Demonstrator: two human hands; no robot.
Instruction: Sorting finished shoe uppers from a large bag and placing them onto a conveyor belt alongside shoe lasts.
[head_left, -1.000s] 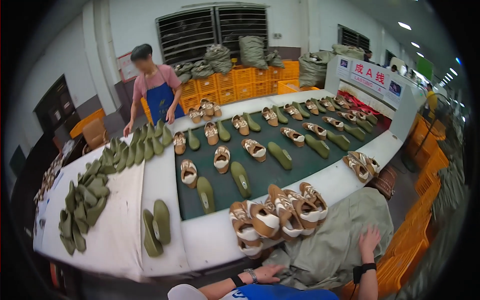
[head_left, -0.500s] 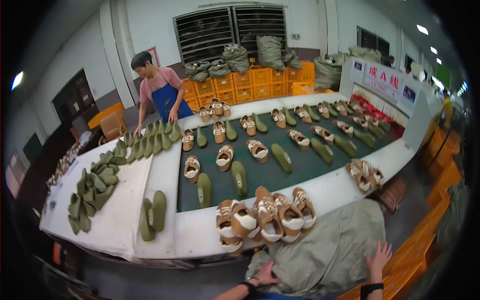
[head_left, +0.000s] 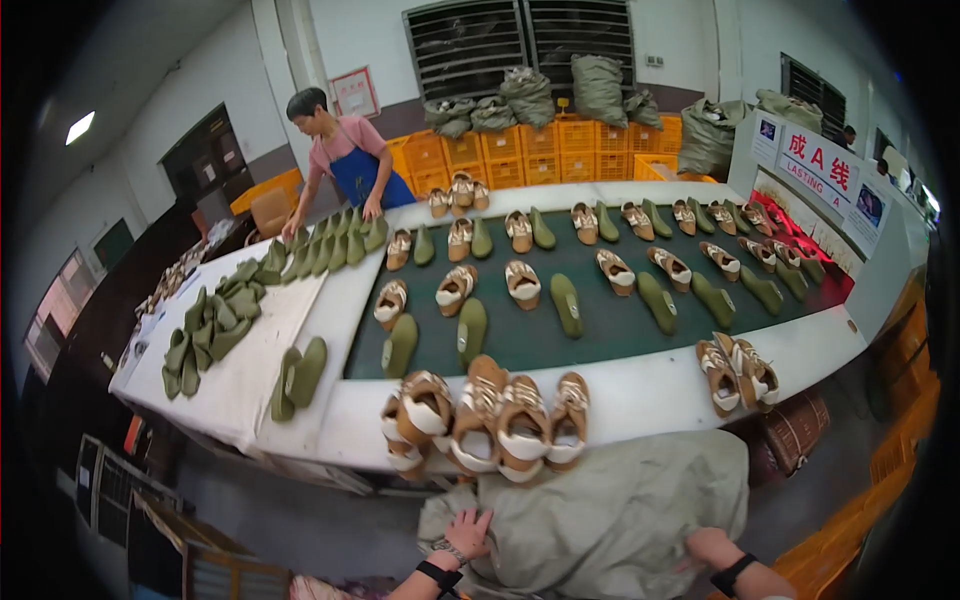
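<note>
A large grey-green woven sack [head_left: 620, 490] bulges in front of me, against the near edge of the worktable. On its left part lies my left hand [head_left: 466, 535], fingers apart and touching the fabric. My right hand [head_left: 710, 547] is at the sack's right side; its fingers are smeared and partly hidden, so their grip does not show. Just beyond the sack, several brown-and-white sneakers [head_left: 525, 425] stand bunched on the white table edge [head_left: 345, 425]. Another few sneakers [head_left: 738, 372] stand farther right on that edge.
A dark green conveyor belt [head_left: 530, 335] carries rows of sneakers and green shoe lasts [head_left: 566, 305]. More lasts [head_left: 215, 325] are heaped at the left. Across the table a co-worker [head_left: 350, 165] in a blue apron handles lasts. Orange crates [head_left: 900, 400] line my right; a brown case [head_left: 797, 432] sits under the table.
My view has shifted. The left hand has moved left along the sack. The right hand, spread and raised before, has come down and inward onto the sack's right side.
</note>
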